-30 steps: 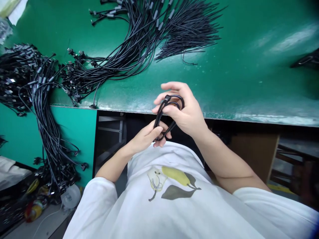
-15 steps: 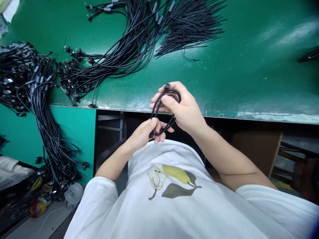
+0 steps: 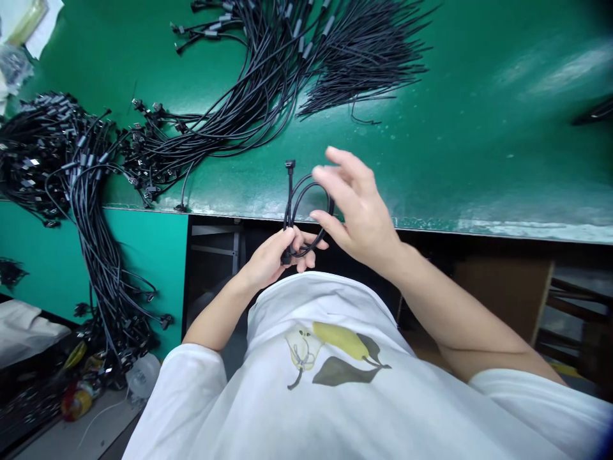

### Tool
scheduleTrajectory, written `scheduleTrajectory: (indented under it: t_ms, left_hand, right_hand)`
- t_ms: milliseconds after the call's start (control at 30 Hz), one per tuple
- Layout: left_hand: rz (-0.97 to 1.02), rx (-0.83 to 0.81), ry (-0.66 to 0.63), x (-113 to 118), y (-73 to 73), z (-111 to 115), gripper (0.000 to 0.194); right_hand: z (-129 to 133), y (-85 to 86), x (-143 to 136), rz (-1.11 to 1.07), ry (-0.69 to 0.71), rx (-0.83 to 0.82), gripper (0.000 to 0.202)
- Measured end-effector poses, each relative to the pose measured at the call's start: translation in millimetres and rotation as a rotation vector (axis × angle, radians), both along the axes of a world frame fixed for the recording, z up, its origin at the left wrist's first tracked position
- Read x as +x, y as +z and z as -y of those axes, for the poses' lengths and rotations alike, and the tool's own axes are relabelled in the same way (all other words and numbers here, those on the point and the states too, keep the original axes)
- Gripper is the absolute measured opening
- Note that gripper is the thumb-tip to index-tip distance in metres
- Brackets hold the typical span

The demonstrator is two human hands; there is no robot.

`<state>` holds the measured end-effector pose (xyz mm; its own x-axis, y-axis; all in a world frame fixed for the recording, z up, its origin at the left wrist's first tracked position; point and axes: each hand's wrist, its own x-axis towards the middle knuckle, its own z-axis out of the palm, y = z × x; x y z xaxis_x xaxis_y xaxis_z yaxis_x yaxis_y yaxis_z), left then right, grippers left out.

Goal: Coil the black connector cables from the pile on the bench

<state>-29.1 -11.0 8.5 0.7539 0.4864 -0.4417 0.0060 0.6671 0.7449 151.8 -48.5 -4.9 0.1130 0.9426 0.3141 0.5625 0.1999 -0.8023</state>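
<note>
A coiled black cable (image 3: 330, 203) stands above the front edge of the green table. Between thumb and fingers, my left hand (image 3: 268, 259) pinches the lower part of its loops. One end with a small black connector (image 3: 290, 165) points upward, apart from the coil. Another dark connector end shows beside my left thumb. On the right side of the loops is my right hand (image 3: 366, 214), its fingers spread and slightly blurred. It is open, close to the coil; whether the fingertips touch the cable I cannot tell.
A large bundle of black cables (image 3: 249, 96) lies across the green table (image 3: 479, 147). To the left, another bundle (image 3: 90, 211) hangs over the table edge, with a heap of connectors behind it. Clear plastic (image 3: 14, 67) lies in the far left corner. Below are shelves and a brown board (image 3: 500, 297).
My right hand has let go of the coil and spread its fingers, moving slightly right. The connector end now sticks up on the coil's left. My left hand keeps its hold.
</note>
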Motion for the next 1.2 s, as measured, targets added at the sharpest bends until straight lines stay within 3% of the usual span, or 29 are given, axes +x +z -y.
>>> scheduleTrajectory:
  t_ms: [133, 233, 367, 567, 833, 933, 1100, 1200]
  left_hand:
    - [-0.028, 0.006, -0.063, -0.3, 2.1, 1.1, 0.047]
    - [-0.042, 0.004, -0.073, 0.0, 3.0, 2.3, 0.049]
    - [-0.064, -0.005, -0.072, 0.4, 1.4, 2.6, 0.052]
    - [-0.035, 0.016, -0.024, -1.1, -5.8, -1.9, 0.053]
    - [-0.061, 0.058, -0.054, 3.1, 0.0, -6.4, 0.053]
    - [-0.072, 0.077, -0.09, 3.7, 1.1, -5.2, 0.054]
    - [-0.08, 0.107, -0.194, 6.3, -5.9, -1.2, 0.057]
    - [-0.071, 0.048, -0.222, 10.9, -11.1, 2.4, 0.055]
  right_hand:
    - [-15.1, 13.2, 15.3, 0.212, 0.163, 0.032, 0.026]
    - [-22.3, 20.1, 20.6, 0.203, 0.166, 0.019, 0.021]
    - [-27.5, 23.4, 26.1, 0.11, 0.298, -0.013, 0.015]
    - [-22.6, 28.3, 33.8, -0.102, 0.156, -0.175, 0.012]
    - [-19.0, 17.5, 41.4, 0.095, 0.089, -0.092, 0.027]
    - [-16.9, 10.8, 35.9, -0.225, 0.033, -0.113, 0.044]
    - [-10.9, 3.0, 2.1, -1.131, 0.115, -0.403, 0.056]
    - [-11.8, 7.0, -14.7, -1.373, 0.086, -0.429, 0.057]
